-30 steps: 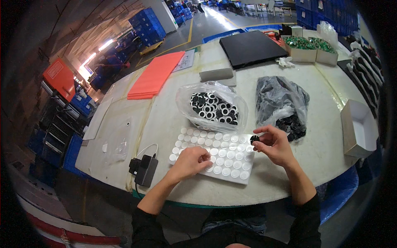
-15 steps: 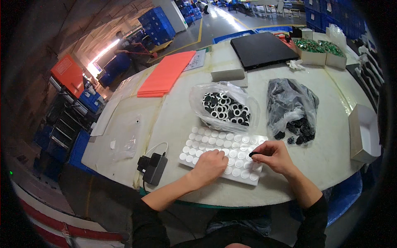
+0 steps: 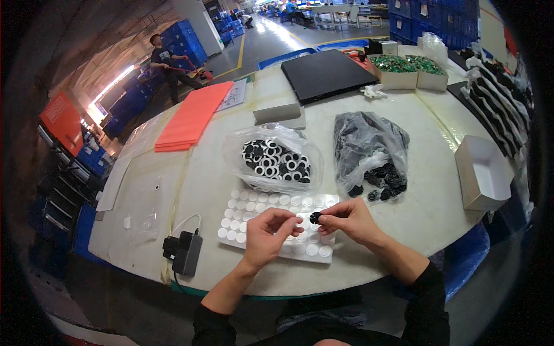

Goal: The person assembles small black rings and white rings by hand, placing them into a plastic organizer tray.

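A white tray (image 3: 332, 202) with rows of round white caps lies on the table before me. Above its right part my right hand (image 3: 349, 222) pinches a small black round disc (image 3: 315, 217) between thumb and fingertips. Facing it, my left hand (image 3: 270, 235) has thumb and fingers drawn together over the tray; whatever is between them is too small to make out. Behind the tray, a clear plastic bag (image 3: 236, 155) lies open, full of black-and-white rings. To its right, another clear bag (image 3: 363, 130) holds black round parts, some spilling out at its front.
A black power adapter (image 3: 187, 254) with a cable lies left of the tray. Orange sheets (image 3: 193, 118), a black flat panel (image 3: 326, 75) and boxes of green parts (image 3: 398, 78) are farther back. An open carton (image 3: 482, 173) stands at right. A person (image 3: 170, 66) walks beyond the table.
My left hand has risen off the tray and turned toward the right hand. The black disc now faces more toward me. The view has shifted, and the far person has come more into sight.
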`<action>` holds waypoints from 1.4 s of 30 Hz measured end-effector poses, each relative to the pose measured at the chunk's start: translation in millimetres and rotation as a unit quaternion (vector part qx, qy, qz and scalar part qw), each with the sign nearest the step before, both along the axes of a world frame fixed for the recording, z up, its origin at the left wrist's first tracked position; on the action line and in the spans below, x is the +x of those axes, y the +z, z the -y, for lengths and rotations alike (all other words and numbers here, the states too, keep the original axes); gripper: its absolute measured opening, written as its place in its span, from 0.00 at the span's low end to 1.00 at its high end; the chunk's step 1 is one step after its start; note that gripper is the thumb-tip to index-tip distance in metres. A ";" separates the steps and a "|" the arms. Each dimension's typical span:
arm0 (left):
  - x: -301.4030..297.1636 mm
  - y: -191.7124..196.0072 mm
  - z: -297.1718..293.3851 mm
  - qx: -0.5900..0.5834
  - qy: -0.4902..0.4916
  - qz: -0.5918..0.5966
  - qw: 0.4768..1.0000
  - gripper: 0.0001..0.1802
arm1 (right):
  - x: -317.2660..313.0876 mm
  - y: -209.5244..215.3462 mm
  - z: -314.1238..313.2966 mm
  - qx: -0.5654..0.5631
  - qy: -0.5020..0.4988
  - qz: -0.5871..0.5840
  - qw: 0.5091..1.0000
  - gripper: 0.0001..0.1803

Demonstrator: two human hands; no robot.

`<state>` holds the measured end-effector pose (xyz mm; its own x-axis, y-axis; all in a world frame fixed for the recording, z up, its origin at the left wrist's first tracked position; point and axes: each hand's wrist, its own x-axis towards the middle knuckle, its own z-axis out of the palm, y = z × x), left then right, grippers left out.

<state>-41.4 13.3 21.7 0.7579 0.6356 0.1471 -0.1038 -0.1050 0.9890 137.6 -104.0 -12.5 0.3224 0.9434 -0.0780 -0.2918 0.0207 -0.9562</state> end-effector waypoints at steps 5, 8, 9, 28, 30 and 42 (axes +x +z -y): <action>15.1 -18.3 4.3 0.042 -0.006 -0.053 0.998 0.05 | -2.0 -2.2 1.6 0.008 0.004 -0.012 1.000 0.10; 21.0 -29.8 2.7 0.147 0.029 -0.031 0.988 0.05 | -1.8 -0.4 3.7 0.003 0.012 -0.009 1.000 0.10; 21.4 -32.3 2.7 0.176 0.043 -0.009 0.983 0.06 | -2.2 -1.0 3.9 0.004 0.012 -0.009 1.000 0.10; 21.2 -36.4 4.7 -0.046 -0.028 0.016 0.998 0.09 | -2.8 -6.1 2.1 0.028 0.025 0.016 0.999 0.11; 18.2 -38.1 4.7 -0.074 -0.056 -0.004 0.996 0.11 | -5.1 -8.8 2.0 0.027 0.009 0.028 0.999 0.11; 16.1 -40.2 10.0 0.050 -0.041 -0.038 0.997 0.09 | -11.5 -17.7 3.1 0.007 0.028 0.062 0.998 0.09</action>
<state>-25.3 3.4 -18.5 0.8185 0.5554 0.1470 -0.0417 -0.1977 0.9794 126.0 -107.1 -30.2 0.2758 0.9609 -0.0267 -0.1729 0.0222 -0.9847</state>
